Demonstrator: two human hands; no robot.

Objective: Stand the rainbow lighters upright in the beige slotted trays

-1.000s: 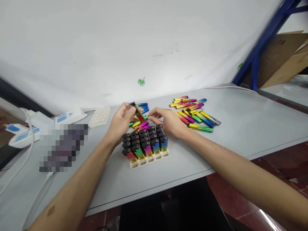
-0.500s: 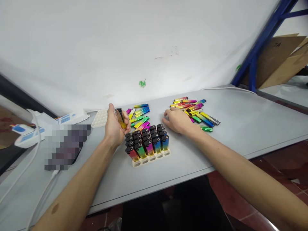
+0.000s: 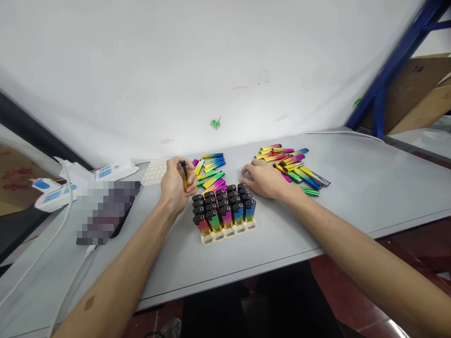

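My left hand point(image 3: 175, 186) is closed around one lighter point(image 3: 183, 172), held upright just left of a cream tray point(image 3: 229, 233) packed with several rainbow-coloured lighters standing with black tops up. My right hand point(image 3: 267, 179) lies on the table right of the tray, fingers loosely spread, nothing in it that I can see. Its back is beside a pile of loose lighters point(image 3: 294, 164) at the right. A second loose pile point(image 3: 209, 169) lies behind the tray.
An empty white tray point(image 3: 155, 172) lies behind my left hand. A blurred dark object point(image 3: 105, 211), white power strips point(image 3: 105, 172) and cables sit at the left. The grey table's front edge point(image 3: 282, 263) runs close to me. A blue rack post point(image 3: 391, 70) and cardboard boxes stand far right.
My left hand drew the lighter away from the pile, swung left, and now holds it upright near the tray's left side. My right hand slid right toward the far pile and settled flat.
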